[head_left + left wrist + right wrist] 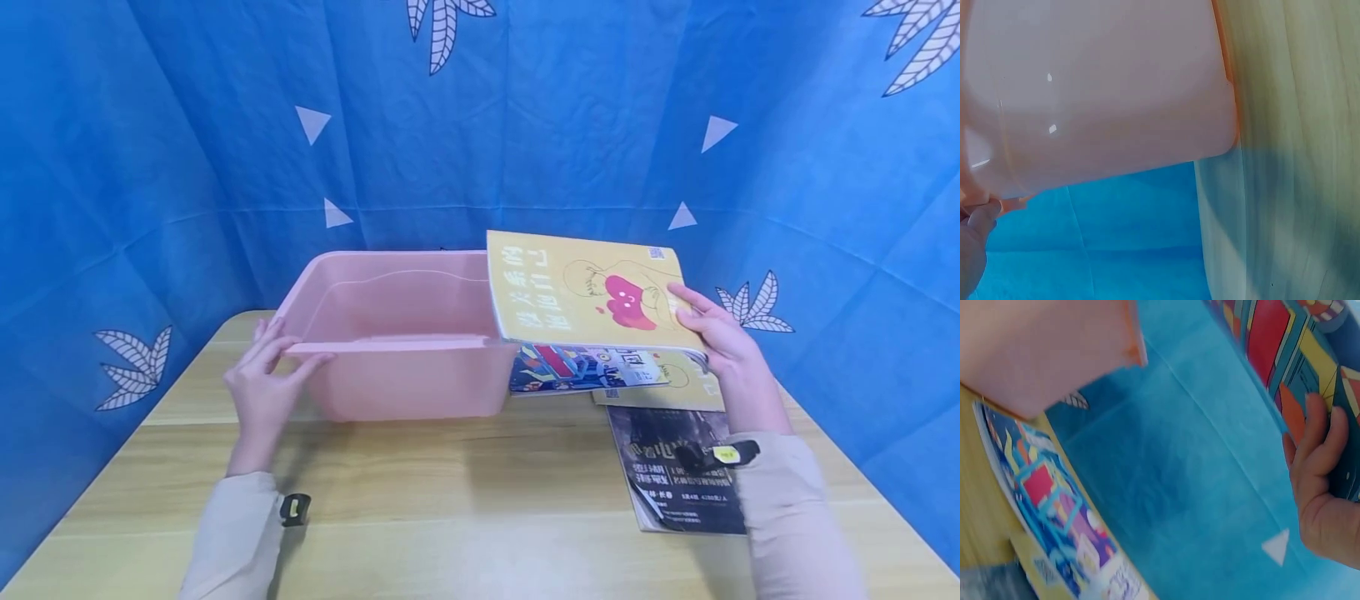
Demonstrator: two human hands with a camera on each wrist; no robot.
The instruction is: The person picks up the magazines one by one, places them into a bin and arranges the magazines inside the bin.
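Note:
A pink plastic bin (405, 333) stands on the wooden table (450, 500), and its wall (1097, 94) fills the left wrist view. My left hand (262, 375) rests against the bin's near left rim, fingers fairly straight and the thumb along the rim's edge; a fingertip (975, 231) shows below the bin. My right hand (723, 333) grips a yellow book (588, 292) by its right edge and holds it in the air, its left end over the bin's right rim. In the right wrist view my fingers (1319, 444) curl round that book's colourful underside (1285, 344).
Under the lifted book a colourful blue book (577, 367) and another yellow one (675, 387) lie on the table. A dark book (675, 475) lies nearer me on the right. Blue patterned cloth (525, 125) walls the table on three sides.

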